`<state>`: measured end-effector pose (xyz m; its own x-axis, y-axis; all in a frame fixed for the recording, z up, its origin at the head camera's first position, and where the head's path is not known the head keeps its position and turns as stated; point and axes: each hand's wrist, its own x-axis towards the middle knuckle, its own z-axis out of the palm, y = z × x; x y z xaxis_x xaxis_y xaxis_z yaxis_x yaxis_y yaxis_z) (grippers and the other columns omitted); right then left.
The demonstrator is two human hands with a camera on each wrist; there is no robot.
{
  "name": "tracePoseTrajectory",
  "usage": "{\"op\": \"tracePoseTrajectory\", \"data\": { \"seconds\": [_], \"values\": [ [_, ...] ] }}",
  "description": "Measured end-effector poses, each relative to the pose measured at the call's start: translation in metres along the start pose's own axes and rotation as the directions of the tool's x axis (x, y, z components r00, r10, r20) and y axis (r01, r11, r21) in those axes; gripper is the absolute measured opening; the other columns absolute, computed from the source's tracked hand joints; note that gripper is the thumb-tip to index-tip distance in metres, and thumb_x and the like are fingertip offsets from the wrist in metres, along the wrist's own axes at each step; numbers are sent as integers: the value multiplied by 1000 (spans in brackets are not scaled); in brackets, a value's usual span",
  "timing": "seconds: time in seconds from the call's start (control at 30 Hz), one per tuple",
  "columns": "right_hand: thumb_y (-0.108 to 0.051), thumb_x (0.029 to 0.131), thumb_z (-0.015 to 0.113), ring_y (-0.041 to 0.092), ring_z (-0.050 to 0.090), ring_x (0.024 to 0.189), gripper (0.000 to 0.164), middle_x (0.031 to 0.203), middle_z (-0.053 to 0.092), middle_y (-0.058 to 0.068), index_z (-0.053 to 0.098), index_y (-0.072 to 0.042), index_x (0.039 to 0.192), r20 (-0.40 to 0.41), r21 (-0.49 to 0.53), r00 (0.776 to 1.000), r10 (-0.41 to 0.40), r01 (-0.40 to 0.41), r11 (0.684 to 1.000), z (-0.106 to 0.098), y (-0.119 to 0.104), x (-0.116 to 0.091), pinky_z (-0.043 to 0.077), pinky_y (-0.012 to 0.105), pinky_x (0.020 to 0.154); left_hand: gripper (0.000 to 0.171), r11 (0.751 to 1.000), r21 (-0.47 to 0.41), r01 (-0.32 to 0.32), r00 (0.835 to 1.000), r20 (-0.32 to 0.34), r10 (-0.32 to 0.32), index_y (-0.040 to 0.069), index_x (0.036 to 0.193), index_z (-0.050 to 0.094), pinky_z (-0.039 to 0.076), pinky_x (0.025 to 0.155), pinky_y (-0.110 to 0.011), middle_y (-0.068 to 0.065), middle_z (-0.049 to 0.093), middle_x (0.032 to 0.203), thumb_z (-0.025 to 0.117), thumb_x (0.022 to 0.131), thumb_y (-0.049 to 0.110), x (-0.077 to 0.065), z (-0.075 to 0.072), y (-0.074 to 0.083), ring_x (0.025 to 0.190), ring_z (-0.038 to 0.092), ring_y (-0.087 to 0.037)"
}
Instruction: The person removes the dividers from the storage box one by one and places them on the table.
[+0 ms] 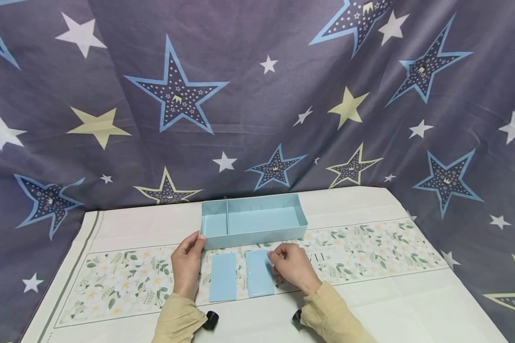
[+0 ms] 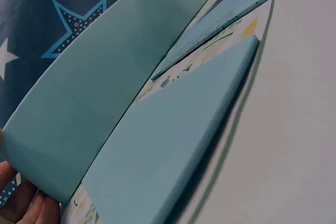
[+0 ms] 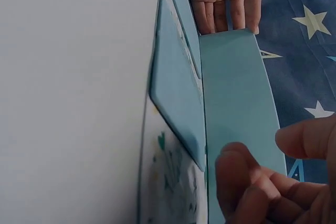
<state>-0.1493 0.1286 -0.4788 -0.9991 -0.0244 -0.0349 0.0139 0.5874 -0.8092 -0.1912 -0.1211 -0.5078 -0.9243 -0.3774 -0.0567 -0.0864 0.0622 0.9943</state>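
A light blue open-topped box (image 1: 257,237) with one divider (image 1: 228,217) stands on the table. My left hand (image 1: 186,267) holds its left end, thumb at the near corner's rim and fingers along the end wall. In front of the box lie two flat light blue rectangular pieces, a left one (image 1: 223,278) and a right one (image 1: 258,281). My right hand (image 1: 295,267) hovers by the upper right edge of the right piece, fingers loosely curled. In the right wrist view its thumb (image 3: 304,137) stands apart from the fingers with nothing between them.
A white table cover (image 1: 412,305) with a printed floral band (image 1: 128,281) lies beneath everything. Behind the table hangs a dark curtain (image 1: 249,109) with a star pattern. A black wrist strap piece (image 1: 211,320) shows by the left sleeve.
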Motion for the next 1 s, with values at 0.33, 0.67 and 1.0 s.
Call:
{"op": "tracePoseTrajectory", "data": {
  "seconds": [0.33,0.67,1.0],
  "values": [
    [-27,88,54,15,51,42,25,53,59,6,62,-11,72,-18,15,998,-64,65,998,-2,-11,5,41,29,34,37,1000,-15,-3,1000,13,3,15,117,58,46,91,-35,-5,58,114,61,85,33,-1,-1,1,99,51,-12],
    [-28,88,56,15,50,41,23,54,59,4,63,-10,74,-26,41,994,-104,105,994,0,-22,10,44,30,35,40,999,14,-38,999,-21,38,19,115,59,47,89,-37,-6,58,114,61,83,43,6,2,-13,100,52,-15],
    [-28,87,56,15,51,43,21,52,59,2,62,-18,69,-25,63,987,-156,157,986,8,-36,18,42,29,34,39,999,33,-43,998,-46,45,29,112,59,48,88,-36,2,59,112,61,80,51,27,6,-46,98,52,-9]
  ]
}}
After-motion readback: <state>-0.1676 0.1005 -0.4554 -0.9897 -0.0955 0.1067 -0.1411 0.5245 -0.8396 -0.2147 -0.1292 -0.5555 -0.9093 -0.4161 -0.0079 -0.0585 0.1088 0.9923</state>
